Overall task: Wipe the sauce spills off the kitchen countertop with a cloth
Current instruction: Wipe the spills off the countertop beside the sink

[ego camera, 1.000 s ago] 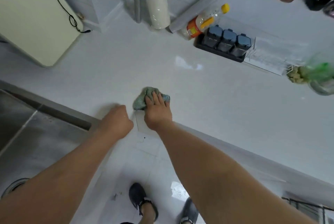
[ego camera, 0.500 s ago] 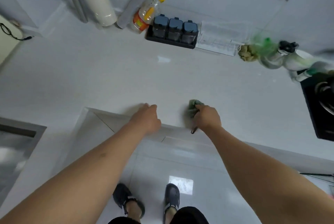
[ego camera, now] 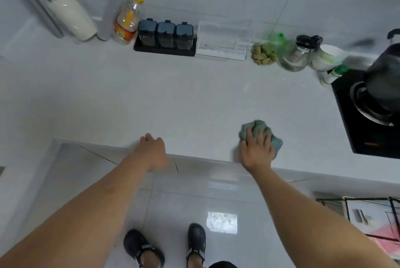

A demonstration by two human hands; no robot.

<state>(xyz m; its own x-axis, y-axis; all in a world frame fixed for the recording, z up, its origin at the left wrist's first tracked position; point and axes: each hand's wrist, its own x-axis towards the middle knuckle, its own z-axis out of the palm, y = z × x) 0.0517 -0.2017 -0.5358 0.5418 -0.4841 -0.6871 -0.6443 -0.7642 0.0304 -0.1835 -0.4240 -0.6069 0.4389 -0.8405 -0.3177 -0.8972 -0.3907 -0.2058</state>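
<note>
Our right hand [ego camera: 256, 150] presses flat on the bunched green cloth [ego camera: 259, 132] near the table's [ego camera: 194, 103] front edge, toward the stove [ego camera: 368, 124] end. Our left hand [ego camera: 152, 152] rests at the front edge with fingers curled, holding nothing that we can see. We spot no sauce on the white surface, so the wiping looks nearly finished; we judge only the strip beside the stove remains.
</note>
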